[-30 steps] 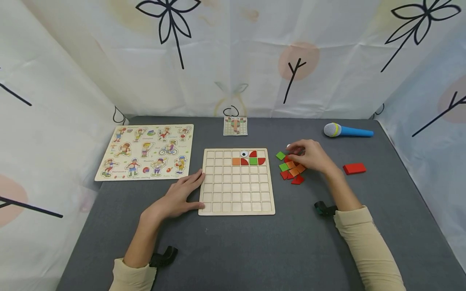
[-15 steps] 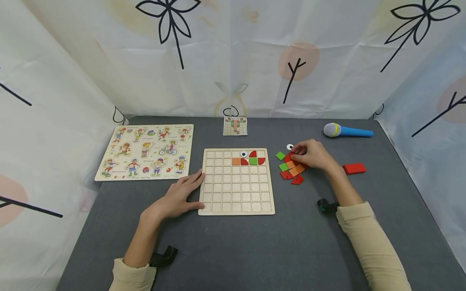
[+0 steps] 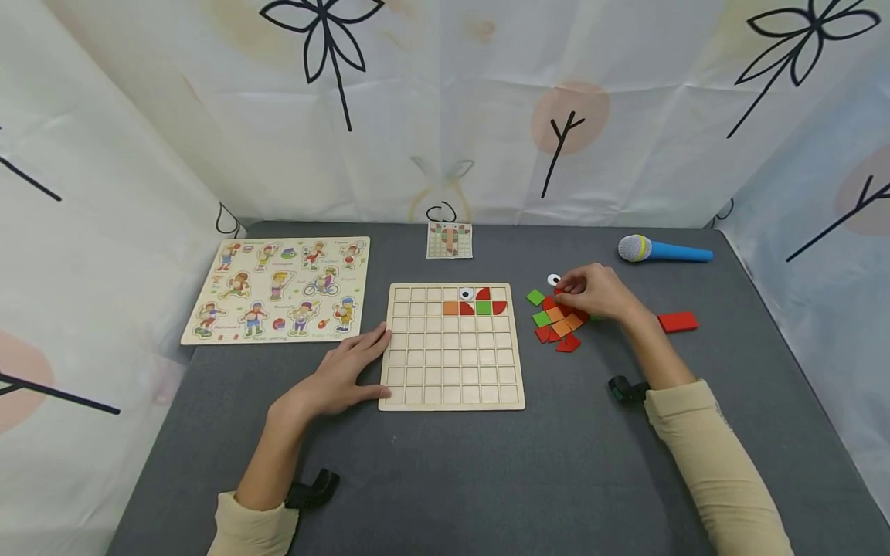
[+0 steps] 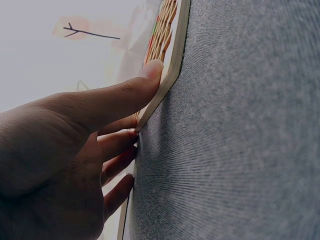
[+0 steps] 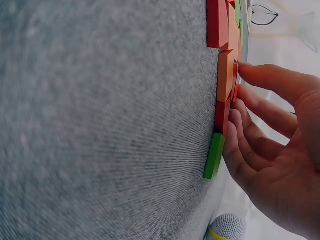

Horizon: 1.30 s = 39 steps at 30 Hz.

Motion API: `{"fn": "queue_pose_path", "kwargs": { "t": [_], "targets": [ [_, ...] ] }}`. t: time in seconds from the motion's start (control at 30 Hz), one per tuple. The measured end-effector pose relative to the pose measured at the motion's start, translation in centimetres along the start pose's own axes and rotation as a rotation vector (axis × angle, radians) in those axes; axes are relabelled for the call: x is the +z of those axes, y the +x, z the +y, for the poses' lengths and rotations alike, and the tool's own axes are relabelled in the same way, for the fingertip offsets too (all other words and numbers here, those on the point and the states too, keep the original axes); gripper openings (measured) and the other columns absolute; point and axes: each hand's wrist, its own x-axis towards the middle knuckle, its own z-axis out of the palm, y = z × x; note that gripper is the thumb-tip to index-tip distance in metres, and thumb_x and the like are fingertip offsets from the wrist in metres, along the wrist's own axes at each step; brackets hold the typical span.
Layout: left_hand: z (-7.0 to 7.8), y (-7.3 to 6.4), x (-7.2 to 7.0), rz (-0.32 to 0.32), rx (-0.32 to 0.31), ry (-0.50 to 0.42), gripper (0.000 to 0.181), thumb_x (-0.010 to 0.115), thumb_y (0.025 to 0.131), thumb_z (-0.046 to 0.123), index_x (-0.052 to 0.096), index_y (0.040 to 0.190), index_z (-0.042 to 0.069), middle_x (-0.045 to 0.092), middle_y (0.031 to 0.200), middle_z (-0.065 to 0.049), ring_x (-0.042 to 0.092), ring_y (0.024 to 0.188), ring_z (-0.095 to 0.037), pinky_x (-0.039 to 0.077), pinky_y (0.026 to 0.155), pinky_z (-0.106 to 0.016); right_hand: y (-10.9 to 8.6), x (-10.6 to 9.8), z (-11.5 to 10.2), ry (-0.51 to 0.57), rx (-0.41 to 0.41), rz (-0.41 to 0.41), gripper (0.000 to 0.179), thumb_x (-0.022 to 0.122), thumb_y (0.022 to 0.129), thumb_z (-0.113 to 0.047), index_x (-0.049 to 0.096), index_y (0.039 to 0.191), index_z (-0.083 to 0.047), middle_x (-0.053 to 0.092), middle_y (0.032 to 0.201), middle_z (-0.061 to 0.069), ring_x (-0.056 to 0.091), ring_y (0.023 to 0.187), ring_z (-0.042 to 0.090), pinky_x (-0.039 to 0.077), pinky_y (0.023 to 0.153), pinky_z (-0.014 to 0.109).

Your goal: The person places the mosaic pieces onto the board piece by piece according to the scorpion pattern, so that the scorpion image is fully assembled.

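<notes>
The right hand (image 3: 591,292) is narrow, its tips at a red tile (image 5: 235,80) in the pile (image 3: 562,327) right of the board (image 3: 452,359); whether it pinches, I cannot tell. Best grip opposite edges, lifting without dragging the pile. The left hand (image 3: 341,374), fingers extended, touches the board's left edge.

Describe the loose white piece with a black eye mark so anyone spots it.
On the dark grey table lies a pale wooden grid board, with red, orange and green pieces heaped to its right. At the heap's far end is the eye piece, the only loose white one visible.
</notes>
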Motion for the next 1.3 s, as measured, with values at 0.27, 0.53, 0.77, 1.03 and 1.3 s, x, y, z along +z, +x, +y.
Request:
{"fn": "queue_pose_path", "kwargs": {
  "t": [0.27, 0.53, 0.77, 1.03, 1.3],
  "targets": [
    [0.04, 0.01, 0.01, -0.005, -0.008, -0.008, 0.096, 0.082, 0.098, 0.035, 0.028, 0.172, 0.008, 0.02, 0.183, -0.015, 0.027, 0.164, -0.047, 0.027, 0.123, -0.075, -0.01, -0.11, -0.01, -0.013, -0.008, 0.014, 0.025, 0.079, 0.095, -0.016, 0.08, 0.111, 0.003, 0.081, 0.102, 0.02, 0.073, 0.093, 0.029, 0.054, 0.078, 0.026],
    [-0.07, 0.0, 0.02, -0.003, 0.001, 0.001, 0.095, 0.082, 0.098, 0.034, 0.029, 0.172, 0.007, 0.021, 0.183, -0.016, 0.028, 0.164, -0.048, 0.028, 0.122, -0.076, -0.05, 0.12, -0.03, -0.005, -0.06, 0.058, 0.019, 0.078, 0.094, -0.009, 0.08, 0.106, 0.005, 0.081, 0.097, 0.02, 0.074, 0.087, 0.027, 0.052, 0.074, 0.017],
    [-0.2, 0.07, 0.09, -0.005, -0.004, 0.003, 0.095, 0.082, 0.098, 0.036, 0.029, 0.172, 0.008, 0.021, 0.183, -0.015, 0.028, 0.164, -0.047, 0.028, 0.122, -0.076, -0.18, -0.2, -0.27, 0.019, -0.021, -0.01, 0.027, 0.083, 0.094, -0.014, 0.079, 0.114, 0.004, 0.081, 0.108, 0.022, 0.075, 0.101, 0.032, 0.055, 0.084, 0.023],
    [-0.11, 0.09, 0.09, -0.003, -0.004, -0.001, 0.095, 0.082, 0.098, 0.035, 0.029, 0.172, 0.008, 0.021, 0.183, -0.015, 0.028, 0.164, -0.047, 0.028, 0.122, -0.076, -0.43, -0.54, -0.22, 0.026, -0.028, -0.013, 0.024, 0.083, 0.093, -0.01, 0.08, 0.111, 0.004, 0.081, 0.103, 0.021, 0.075, 0.095, 0.03, 0.053, 0.077, 0.017],
    [-0.08, 0.08, 0.03, -0.011, -0.01, -0.002, 0.096, 0.082, 0.098, 0.036, 0.028, 0.173, 0.009, 0.02, 0.183, -0.014, 0.027, 0.164, -0.047, 0.027, 0.123, -0.076, -0.3, -0.13, 0.14, -0.007, -0.084, 0.057, 0.017, 0.076, 0.093, -0.005, 0.081, 0.107, 0.004, 0.081, 0.096, 0.018, 0.073, 0.084, 0.021, 0.051, 0.072, 0.016]
  ]
}}
